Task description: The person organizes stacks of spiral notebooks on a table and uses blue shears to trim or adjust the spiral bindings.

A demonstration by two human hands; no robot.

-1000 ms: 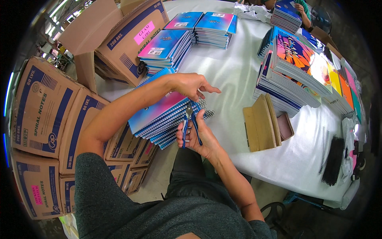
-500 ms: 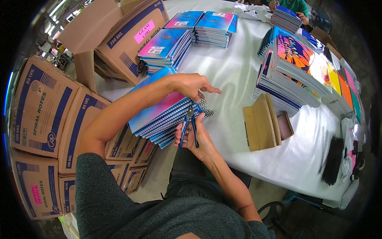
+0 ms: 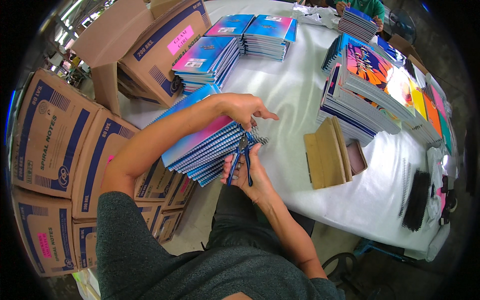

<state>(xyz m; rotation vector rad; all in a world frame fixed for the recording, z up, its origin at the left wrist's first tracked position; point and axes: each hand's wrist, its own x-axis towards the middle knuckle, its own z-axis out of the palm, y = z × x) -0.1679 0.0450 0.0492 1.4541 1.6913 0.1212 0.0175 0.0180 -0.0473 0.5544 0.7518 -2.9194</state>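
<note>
A stack of spiral notebooks point(image 3: 192, 145) with blue and pink covers lies in front of me, wire-bound edges fanned towards my body. Reaching over it from the left, my left hand point(image 3: 246, 109) has its index finger stretched out to the right. Its other fingers bend down at the top notebook's far corner, where the grip is partly hidden. My right hand point(image 3: 256, 172), palm up, is closed around the blue handles of small pliers point(image 3: 243, 144). The pliers' metal jaws point at the wire ends just below my left fingers. Loose-looking coil ends point(image 3: 260, 137) stick out past the stack's right end.
Several more notebook piles point(image 3: 207, 55) stand at the back. An open carton point(image 3: 155, 50) and stacked cartons point(image 3: 55, 135) line the left. Right lie colourful notebooks point(image 3: 370, 75), a folded cardboard piece point(image 3: 325, 155) and black coils point(image 3: 417, 202). Another person's hand point(image 3: 378, 22) is at far right.
The pliers and my right hand have moved slightly to the right and up, bringing the jaws nearer my left fingers. My left hand stays almost in place.
</note>
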